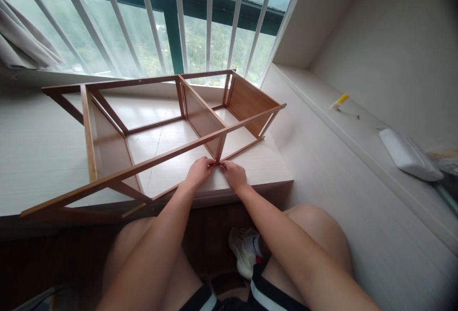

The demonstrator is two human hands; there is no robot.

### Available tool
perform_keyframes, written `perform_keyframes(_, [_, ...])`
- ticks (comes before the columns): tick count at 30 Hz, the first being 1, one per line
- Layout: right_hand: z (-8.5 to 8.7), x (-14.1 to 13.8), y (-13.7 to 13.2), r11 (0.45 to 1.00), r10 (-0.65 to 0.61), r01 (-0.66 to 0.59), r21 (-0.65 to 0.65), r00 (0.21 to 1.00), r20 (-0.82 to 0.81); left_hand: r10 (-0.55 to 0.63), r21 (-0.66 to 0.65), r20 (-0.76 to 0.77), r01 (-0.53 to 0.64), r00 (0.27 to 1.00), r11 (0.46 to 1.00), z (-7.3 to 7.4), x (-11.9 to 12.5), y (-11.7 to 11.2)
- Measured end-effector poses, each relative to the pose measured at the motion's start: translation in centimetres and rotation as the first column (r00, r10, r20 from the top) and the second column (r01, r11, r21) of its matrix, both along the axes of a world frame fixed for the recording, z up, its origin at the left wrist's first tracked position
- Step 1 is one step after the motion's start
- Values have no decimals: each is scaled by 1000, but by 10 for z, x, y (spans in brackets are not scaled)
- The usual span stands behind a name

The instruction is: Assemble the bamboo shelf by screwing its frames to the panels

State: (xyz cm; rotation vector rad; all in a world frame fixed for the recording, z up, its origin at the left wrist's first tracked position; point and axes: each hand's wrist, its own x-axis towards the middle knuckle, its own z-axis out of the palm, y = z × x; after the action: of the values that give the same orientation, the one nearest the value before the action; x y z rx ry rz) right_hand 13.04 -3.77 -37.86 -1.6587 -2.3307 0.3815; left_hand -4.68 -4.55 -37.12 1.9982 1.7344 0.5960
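A brown wooden shelf rack [171, 151] lies on its side on a pale ledge, its panels standing crosswise between long rails. Both hands meet at the lower end of its middle panel [203, 115], where a cross bar joins the near bottom rail. My left hand [200, 173] has its fingers closed at the left of that joint. From the right, my right hand [233, 174] pinches at the same joint with fingertips close to the left ones. Anything small between the fingertips is too hidden to make out.
Behind the rack is a barred window [193, 29], with a grey curtain [25, 39] at left. On the right-hand shelf lie a yellow-handled tool [339, 101] and a white object [410, 154]. The pale ledge [43, 153] ends just before my knees.
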Motion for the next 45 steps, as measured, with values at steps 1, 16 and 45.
perform_keyframes(1, [0,0,0,1000,4,-4,0,1000,0,0,0,2,0,1000,1000,0,0,0])
perform_keyframes(16, [-2,3,-6,999,7,-6,34,999,-34,-6,32,3,5,1000,999,-1,2,-6])
perform_keyframes(45, [-8,0,-17,983,2,-3,185,1000,4,-1,73,16,0,1000,997,5,-1,-24])
